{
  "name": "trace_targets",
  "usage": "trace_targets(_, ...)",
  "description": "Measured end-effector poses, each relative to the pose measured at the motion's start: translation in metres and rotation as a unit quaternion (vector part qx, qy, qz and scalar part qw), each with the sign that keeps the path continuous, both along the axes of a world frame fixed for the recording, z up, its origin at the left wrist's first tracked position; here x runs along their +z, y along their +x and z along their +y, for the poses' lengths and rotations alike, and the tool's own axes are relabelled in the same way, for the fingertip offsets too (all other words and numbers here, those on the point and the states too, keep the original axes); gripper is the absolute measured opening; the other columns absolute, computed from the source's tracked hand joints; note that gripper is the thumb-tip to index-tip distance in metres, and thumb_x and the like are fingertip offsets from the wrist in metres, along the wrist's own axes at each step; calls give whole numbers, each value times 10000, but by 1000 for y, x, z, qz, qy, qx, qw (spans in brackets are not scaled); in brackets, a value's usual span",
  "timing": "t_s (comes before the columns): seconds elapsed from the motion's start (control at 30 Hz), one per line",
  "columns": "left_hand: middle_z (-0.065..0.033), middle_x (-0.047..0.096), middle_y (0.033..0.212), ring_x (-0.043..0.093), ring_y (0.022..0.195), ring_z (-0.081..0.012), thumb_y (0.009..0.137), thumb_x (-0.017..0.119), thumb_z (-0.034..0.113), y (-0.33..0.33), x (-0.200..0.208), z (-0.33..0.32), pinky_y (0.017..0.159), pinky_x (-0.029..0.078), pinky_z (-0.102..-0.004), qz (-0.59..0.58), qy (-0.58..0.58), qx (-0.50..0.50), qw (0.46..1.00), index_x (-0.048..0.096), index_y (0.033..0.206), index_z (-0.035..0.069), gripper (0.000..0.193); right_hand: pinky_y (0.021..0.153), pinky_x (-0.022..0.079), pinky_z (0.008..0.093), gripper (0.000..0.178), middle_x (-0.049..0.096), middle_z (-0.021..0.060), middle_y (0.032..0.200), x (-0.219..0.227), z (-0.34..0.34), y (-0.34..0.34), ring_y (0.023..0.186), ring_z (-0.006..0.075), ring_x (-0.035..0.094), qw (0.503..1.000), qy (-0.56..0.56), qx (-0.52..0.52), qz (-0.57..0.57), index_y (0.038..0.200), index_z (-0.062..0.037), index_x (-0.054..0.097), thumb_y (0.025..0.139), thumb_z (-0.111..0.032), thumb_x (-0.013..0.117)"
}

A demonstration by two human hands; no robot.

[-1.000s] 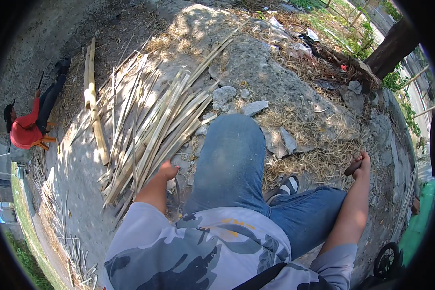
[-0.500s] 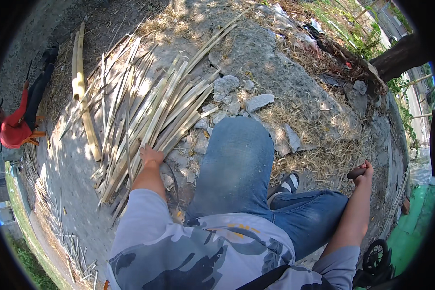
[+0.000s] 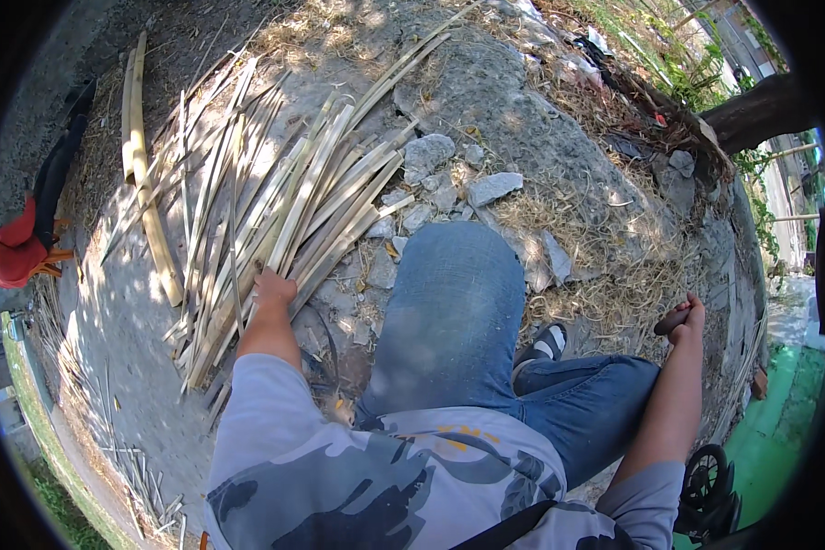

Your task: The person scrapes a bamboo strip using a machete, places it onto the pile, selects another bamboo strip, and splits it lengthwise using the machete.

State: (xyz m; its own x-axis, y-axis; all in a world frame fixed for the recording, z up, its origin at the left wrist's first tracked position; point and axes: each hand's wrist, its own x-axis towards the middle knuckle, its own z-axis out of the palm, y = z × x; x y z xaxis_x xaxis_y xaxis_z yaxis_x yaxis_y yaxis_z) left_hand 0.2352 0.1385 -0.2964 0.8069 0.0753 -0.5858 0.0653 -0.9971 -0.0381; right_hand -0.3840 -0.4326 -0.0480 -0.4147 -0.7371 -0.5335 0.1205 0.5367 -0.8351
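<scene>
A pile of long, pale split bamboo strips (image 3: 289, 197) lies fanned out on the ground to my left. Over the near part of the pile, my left hand (image 3: 273, 288) has its fingers bent around a strip; the fingertips are partly hidden. Off to the right, above the ground and beyond my bent leg, my right hand (image 3: 690, 321) is closed on a dark, rounded handle (image 3: 672, 322). What the handle belongs to cannot be made out from here.
Broken concrete chunks (image 3: 493, 189) lie beyond my knee, with dry shavings (image 3: 614, 266) to their right. Thicker bamboo poles (image 3: 151, 202) rest left of the pile. A person in red (image 3: 16, 247) sits at far left. A black wheel (image 3: 706, 475) stands at lower right.
My left hand has shifted slightly left and up over the strips. The view has turned a little, so the person at far left sits nearer the rim. My right hand keeps the handle.
</scene>
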Motion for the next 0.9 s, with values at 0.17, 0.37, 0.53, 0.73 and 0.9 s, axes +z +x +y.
trace_targets(0.17, -232, 362, 1563, 384, 1446, -422, 883, 705, 303, -30, 6, 1, 1158, 374, -551, 2, 10, -44, 999, 359, 1540, 83, 774, 497, 428, 293, 300, 511, -49, 592, -4, -5, 11, 493, 86, 476, 1000, 4, 16, -11, 713, -175, 469, 950, -167, 652)
trace_targets(0.37, -216, 321, 1555, 317, 1471, -403, 897, 727, 245, -70, -15, 9, 1135, 431, -488, -33, 0, -54, 998, 310, 1550, 72, 793, 494, 431, 288, 330, 515, -43, 580, -4, -3, 21, 496, 92, 494, 999, 24, 32, -14, 688, -178, 468, 947, -186, 671)
trace_targets(0.53, -199, 287, 1574, 298, 1481, -397, 899, 734, 268, -81, 2, -4, 1157, 408, -485, -16, 11, -86, 996, 275, 1559, 62, 830, 482, 433, 282, 316, 514, -39, 580, -1, 0, 20, 493, 99, 493, 999, 23, 30, 3, 703, -175, 473, 947, -191, 674)
trace_targets(0.73, -248, 298, 1567, 295, 1480, -416, 884, 734, 311, -79, -19, 7, 1197, 344, -480, -21, -7, -69, 997, 296, 1549, 62, 835, 489, 435, 312, 349, 514, -55, 551, -12, -13, 15, 471, 114, 473, 999, 17, 39, -2, 664, -214, 460, 944, -243, 666)
trace_targets(0.9, -274, 314, 1569, 332, 1467, -434, 893, 718, 320, -75, -16, 0, 1200, 338, -486, 24, -36, 10, 999, 365, 1509, 51, 759, 488, 437, 317, 336, 513, -42, 553, -15, -15, 13, 476, 118, 478, 999, 21, 25, -14, 677, -200, 470, 944, -246, 669)
